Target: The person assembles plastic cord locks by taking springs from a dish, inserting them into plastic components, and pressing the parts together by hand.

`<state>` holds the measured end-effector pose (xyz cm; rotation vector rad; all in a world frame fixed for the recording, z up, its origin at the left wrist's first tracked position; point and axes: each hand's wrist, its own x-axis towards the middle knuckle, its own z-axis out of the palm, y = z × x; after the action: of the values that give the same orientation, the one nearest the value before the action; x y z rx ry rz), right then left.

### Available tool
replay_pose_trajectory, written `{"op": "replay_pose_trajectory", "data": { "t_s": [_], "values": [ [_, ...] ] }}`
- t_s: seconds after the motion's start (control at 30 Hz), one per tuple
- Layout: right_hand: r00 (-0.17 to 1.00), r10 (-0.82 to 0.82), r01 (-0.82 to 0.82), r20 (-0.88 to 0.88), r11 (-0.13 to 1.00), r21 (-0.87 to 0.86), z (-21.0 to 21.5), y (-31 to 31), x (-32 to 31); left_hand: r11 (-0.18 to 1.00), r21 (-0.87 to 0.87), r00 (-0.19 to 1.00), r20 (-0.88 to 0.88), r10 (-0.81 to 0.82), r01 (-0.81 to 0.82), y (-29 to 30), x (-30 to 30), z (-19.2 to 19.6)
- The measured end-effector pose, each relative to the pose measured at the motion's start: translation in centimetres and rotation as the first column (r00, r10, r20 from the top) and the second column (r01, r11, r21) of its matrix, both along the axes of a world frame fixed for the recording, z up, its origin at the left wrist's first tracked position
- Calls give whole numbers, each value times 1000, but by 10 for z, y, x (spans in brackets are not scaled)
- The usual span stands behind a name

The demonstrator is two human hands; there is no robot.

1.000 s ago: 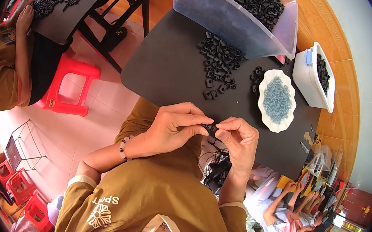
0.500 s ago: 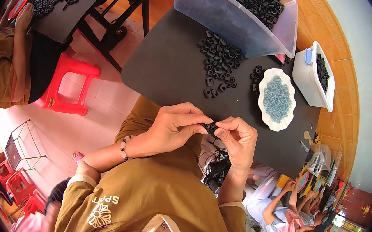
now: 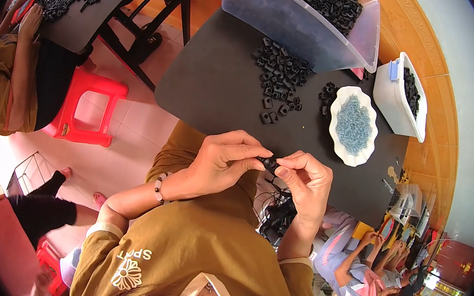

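Note:
Above my lap, close to the table's near edge, both hands meet at a small black plastic part point(image 3: 270, 163). My left hand point(image 3: 225, 162) pinches it from the left between thumb and fingertips, and a beaded bracelet circles that wrist. From the right, my right hand point(image 3: 307, 181) grips its other side with thumb and index finger. Fingertips hide much of the part, so its exact shape cannot be made out. Just below my right hand hangs a bundle of black cords with parts point(image 3: 279, 213). Loose black plastic pieces point(image 3: 281, 74) lie heaped on the table beyond my hands.
A white scalloped dish point(image 3: 356, 158) holds small clear bluish pieces on the dark table point(image 3: 204, 72). Behind stand a large translucent bin point(image 3: 273, 27) and a white tub point(image 3: 389, 103), both with black parts. A red stool point(image 3: 88, 135) is at left. Other people sit or pass nearby.
My right hand has shifted slightly right, and more of the black part shows between my fingers. Someone in pink and black has come into view at the lower left.

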<state>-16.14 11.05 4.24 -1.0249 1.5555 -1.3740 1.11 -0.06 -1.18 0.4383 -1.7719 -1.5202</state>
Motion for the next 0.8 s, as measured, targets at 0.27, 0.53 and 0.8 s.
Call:
{"op": "replay_pose_trajectory", "data": {
  "t_s": [0.27,0.53,0.8],
  "values": [
    [1000,28,-28,-4,999,31,-5,1,-1,996,-94,1000,13,4,-3,2,1,-1],
    [1000,12,-14,16,996,85,-6,0,1,974,-225,1000,24,8,-2,6,3,-2],
    [998,27,-32,48,994,109,-7,-1,1,918,-394,999,4,40,-35,5,2,-1]
  ]
}}
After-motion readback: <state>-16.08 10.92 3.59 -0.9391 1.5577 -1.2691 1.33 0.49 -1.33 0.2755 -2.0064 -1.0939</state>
